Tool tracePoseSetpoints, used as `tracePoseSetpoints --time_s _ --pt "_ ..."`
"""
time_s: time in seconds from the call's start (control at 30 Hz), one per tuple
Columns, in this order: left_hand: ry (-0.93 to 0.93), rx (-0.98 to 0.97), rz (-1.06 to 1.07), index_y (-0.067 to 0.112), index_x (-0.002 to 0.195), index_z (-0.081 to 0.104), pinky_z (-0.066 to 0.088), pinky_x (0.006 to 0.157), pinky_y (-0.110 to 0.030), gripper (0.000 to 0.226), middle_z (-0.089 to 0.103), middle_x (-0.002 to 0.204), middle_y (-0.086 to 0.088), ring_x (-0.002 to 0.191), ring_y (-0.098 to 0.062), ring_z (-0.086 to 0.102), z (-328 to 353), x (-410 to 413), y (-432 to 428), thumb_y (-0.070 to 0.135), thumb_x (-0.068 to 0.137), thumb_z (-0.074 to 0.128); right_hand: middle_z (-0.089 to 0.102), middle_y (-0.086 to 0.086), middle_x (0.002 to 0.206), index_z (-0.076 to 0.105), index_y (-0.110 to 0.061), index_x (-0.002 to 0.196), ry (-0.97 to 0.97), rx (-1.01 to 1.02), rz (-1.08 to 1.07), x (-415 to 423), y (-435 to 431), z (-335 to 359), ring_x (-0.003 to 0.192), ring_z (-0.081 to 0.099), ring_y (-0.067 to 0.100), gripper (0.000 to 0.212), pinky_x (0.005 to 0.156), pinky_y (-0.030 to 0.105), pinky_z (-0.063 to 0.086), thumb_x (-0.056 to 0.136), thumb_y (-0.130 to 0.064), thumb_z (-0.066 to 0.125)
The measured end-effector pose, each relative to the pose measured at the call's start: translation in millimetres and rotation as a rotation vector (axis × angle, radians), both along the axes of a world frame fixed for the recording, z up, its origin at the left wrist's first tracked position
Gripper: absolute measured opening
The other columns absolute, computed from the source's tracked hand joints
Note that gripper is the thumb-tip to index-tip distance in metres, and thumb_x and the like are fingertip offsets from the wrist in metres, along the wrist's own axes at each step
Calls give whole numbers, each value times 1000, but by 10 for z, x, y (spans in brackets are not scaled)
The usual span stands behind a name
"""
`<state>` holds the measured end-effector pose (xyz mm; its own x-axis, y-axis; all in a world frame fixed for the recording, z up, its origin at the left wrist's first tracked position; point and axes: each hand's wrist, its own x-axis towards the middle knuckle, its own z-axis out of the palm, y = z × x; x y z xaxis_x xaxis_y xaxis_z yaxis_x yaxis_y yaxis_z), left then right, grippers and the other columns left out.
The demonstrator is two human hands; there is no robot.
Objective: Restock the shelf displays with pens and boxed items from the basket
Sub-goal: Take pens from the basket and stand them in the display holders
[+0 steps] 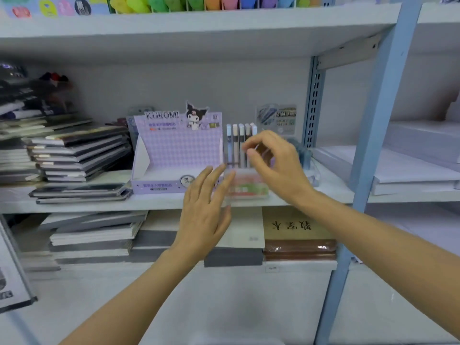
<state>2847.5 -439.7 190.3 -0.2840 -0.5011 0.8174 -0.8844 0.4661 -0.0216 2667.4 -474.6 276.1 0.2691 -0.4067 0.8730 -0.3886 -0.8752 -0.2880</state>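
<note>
1. Head view, task's things. A row of slim boxes (238, 143) stands in a clear holder (251, 189) on the middle shelf (99, 204), just right of the purple display box (174, 155). The boxes' long axis is upright. The purple box's tray appears unfilled. No basket is in view.

2. Head view, right hand (276, 163). It is held in front of the right end of the row, near the box tops, and is judged the nearer hand to the boxes. Its fingers are curled, with thumb and forefinger drawn close together. Owing to blur, it cannot be told whether anything is pinched.

3. Head view, left hand (206, 210). Its fingers are straight and slightly spread, and the tips reach the holder's near left corner. Contact cannot be confirmed. Nothing is held.

4. Head view, edges and room. The holder sits close to the shelf's near edge. It is bounded on the left by the purple box and on the right by grey-blue stock (302, 153). Open room is seen above the box tops, below the upper shelf (199, 28). A vertical path is judged the clear one for inserting or lifting a box.
</note>
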Motion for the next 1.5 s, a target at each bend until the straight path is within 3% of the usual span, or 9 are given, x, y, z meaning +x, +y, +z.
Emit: tracePoseSetpoints --time_s 0.2,0.37,0.7,0.87,1.0,1.13,1.2,1.37,1.5 --pt "122 218 40 10 128 46 34 102 -38 43 48 128 -9 118 -30 47 -1223 310 223 17 85 50 64 -1 76 68 -8 88 290 302 237 417 311 -1245 64 53 10 11 60 22 42 92 -14 59" --pt "183 708 122 8 132 54 38 102 -42 47 46 142 -14 127 -31 47 -2445 630 569 4 86 62 67 -1 78 68 -12 88 422 723 176 525 211 -2604 69 60 18 14 67 37 50 94 -20 58" --pt "57 1319 248 21 155 0 9 118 -24 62 -4 163 0 150 -14 6 -3859 787 1081 31 104 33 53 -6 81 45 -21 98 897 1396 -50 -15 534 -4683 70 49 9 31 61 26 38 86 -39 68" --pt "109 1247 292 9 147 38 31 113 -39 56 30 155 -16 140 -31 36 -3927 692 1110 14 94 58 47 -8 73 41 -26 75 948 1399 -65 -112 635 -4994 72 50 14 28 60 24 36 92 -27 63" --pt "243 1123 244 6 124 61 44 101 -42 38 55 132 -15 120 -33 54 -3918 484 1014 5 86 67 56 0 68 56 -15 73 661 1437 25 -62 451 -4914 70 60 16 22 61 17 38 91 -23 65" --pt "844 1541 -48 28 131 47 45 98 -21 36 58 121 9 113 -2 55 -3803 78 898 25 97 57 73 -7 85 70 -30 83 269 1519 175 16 337 -4774 82 69 5 10 79 23 55 86 -21 72" --pt "1113 1680 -146 27 129 47 50 93 -26 30 66 107 2 98 -8 63 -3804 -102 849 25 99 52 75 -8 94 73 -32 89 198 1577 255 61 337 -4756 90 70 7 11 86 26 56 85 -22 73" --pt "1357 1597 95 3 105 56 34 51 -24 24 41 66 -1 54 -10 35 -3929 -126 800 14 105 34 66 -11 109 65 -28 112 337 1444 103 -38 291 -4922 101 61 1 23 82 14 45 91 -19 63" --pt "1272 1514 265 7 89 54 33 59 -30 21 43 69 -5 61 -16 37 -3985 25 786 17 102 40 48 3 135 44 -16 136 888 1227 -178 -170 296 -5214 121 45 21 49 96 29 35 89 -15 57"
